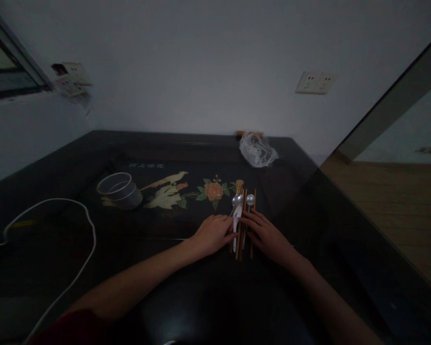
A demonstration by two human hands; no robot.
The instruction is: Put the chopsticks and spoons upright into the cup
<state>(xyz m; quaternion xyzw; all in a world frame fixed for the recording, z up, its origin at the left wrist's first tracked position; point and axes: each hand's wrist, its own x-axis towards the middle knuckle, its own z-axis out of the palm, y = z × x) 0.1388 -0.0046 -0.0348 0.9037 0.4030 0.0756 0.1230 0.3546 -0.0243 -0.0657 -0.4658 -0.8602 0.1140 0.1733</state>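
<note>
A loose bundle of wooden chopsticks (241, 247), metal spoons (250, 200) and a white spoon with a blue mark (235, 239) lies lengthwise on the dark table. From the left, my left hand (213, 234) touches the bundle's side, its thumb and fingers apart around the white spoon's edge. On the other side my right hand (267, 235) lies low with fingers spread, their tips reaching over the chopsticks and a metal spoon's handle. The fingers hide parts of the handles. Neither hand lifts anything off the table.
A clear plastic tub (120, 191) stands to the left on the black table (187, 292), which has a bird and flower picture. A crumpled clear plastic bag (257, 151) lies near the wall. A white cable (93, 230) loops along the left side. Wall sockets (314, 82) are above.
</note>
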